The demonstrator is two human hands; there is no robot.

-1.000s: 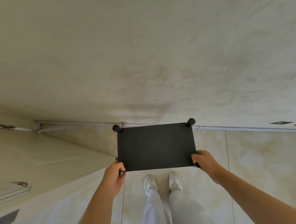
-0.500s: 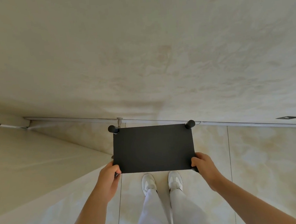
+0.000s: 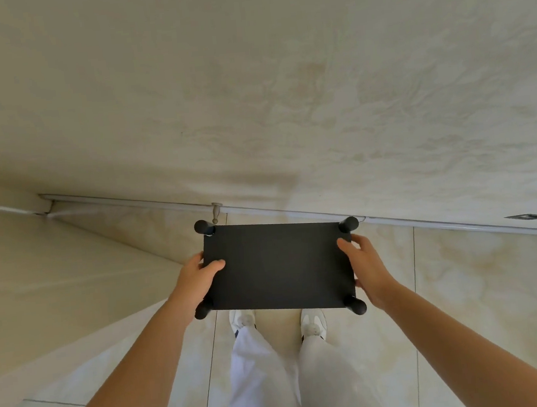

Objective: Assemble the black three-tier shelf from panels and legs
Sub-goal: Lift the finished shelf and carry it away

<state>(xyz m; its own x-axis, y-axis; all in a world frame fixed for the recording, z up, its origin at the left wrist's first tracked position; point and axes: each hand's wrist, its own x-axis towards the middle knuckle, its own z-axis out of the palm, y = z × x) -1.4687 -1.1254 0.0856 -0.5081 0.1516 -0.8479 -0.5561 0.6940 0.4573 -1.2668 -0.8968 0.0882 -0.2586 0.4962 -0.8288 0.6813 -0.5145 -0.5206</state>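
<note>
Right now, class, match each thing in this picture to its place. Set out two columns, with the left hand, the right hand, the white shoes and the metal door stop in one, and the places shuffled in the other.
Column one:
1 left hand
2 right hand
3 white shoes
4 metal door stop

Column two:
A on the floor tiles, below the black panel's near edge
B at the foot of the wall, beside the far left leg
C gripping the panel's right edge
D gripping the panel's left edge

Pairs: 1-D, 2-C, 3-A, 4-B

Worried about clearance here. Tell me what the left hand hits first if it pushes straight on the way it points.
The black shelf panel: the left hand grips its left edge, thumb on top, pointing across it. Beyond lies the wall, depth unclear.
</note>
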